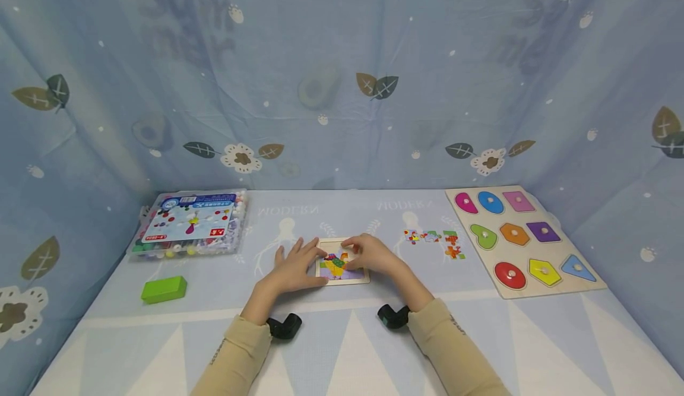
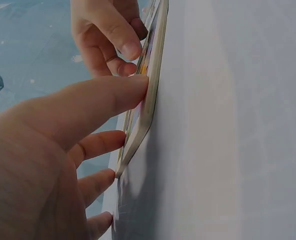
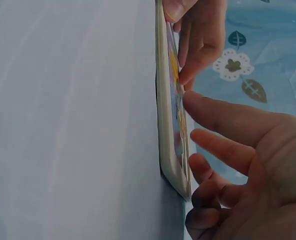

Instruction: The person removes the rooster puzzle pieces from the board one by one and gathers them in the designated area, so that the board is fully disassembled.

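A small wooden tray puzzle [image 1: 342, 282] with a colourful bird-like picture lies between both hands; part of its upper area shows bare wood. My left hand [image 1: 293, 270] is spread at its left side, the thumb on the frame's near edge and other fingertips along the left side. In the left wrist view the left thumb [image 2: 103, 95] presses on the frame rim [image 2: 153, 90]. From the right, my right hand [image 1: 374, 254] reaches over the picture with bent fingers, thumb and index fingertips apart at its surface. The right thumb [image 3: 223, 112] touches the picture side in the right wrist view.
Several loose jigsaw pieces [image 1: 452, 252] lie right of the hands. A wooden board of coloured knobbed shapes [image 1: 494, 259] is at the far right. At back left sits a clear case of beads [image 1: 187, 224], with a green block [image 1: 164, 290] in front. A patterned curtain [image 1: 342, 87] hangs behind.
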### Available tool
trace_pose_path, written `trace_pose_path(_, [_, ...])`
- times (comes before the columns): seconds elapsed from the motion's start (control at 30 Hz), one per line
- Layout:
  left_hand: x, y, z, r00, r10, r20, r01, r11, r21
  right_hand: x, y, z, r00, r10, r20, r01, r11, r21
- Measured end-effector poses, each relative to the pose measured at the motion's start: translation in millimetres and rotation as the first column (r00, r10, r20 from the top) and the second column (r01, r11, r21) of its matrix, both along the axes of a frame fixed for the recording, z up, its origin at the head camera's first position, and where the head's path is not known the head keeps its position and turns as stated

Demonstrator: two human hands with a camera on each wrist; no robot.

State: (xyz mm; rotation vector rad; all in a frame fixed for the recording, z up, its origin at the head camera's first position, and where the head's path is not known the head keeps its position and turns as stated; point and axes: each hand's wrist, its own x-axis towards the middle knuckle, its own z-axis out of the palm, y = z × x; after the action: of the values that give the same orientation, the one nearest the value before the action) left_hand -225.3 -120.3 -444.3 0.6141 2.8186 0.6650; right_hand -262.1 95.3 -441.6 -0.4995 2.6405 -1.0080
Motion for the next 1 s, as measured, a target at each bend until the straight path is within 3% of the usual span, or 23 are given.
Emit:
trace_pose_path(0.17, [0.7,-0.3,0.1,1.000,0.000,0.008,0.000,1.000,-0.001,-0.5,-3.1,-0.3,1.000,0.015,0.014,-0.016,0.998,0.065])
trace_pose_path(0.37, [1.2,0.2,1.9,1.000,0.003,0.009,-0.003,1.000,-0.011,-0.7,-5.8,0.5,1.000,0.026,0.008,-0.026,0.999,0.034])
trace_pose_path(0.57, [0.4,1.3,1.2,1.000,0.011,0.021,-0.010,1.000,-0.020,-1.2,-5.4,-0.1,1.000,0.020,-0.001,-0.020,0.994,-0.106])
trace_pose_path(0.7, [0.2,1.6,0.8,0.999,0.017,0.028,-0.017,1.000,-0.023,-0.3,-3.9,0.7,0.999,0.009,0.043,0.000,0.976,-0.219])
trace_pose_path(1.0, [0.3,1.1,0.3,0.999,0.013,0.032,-0.012,1.000,-0.025,0.7,8.7,4.1,0.993,-0.017,0.114,0.055,0.940,-0.337])
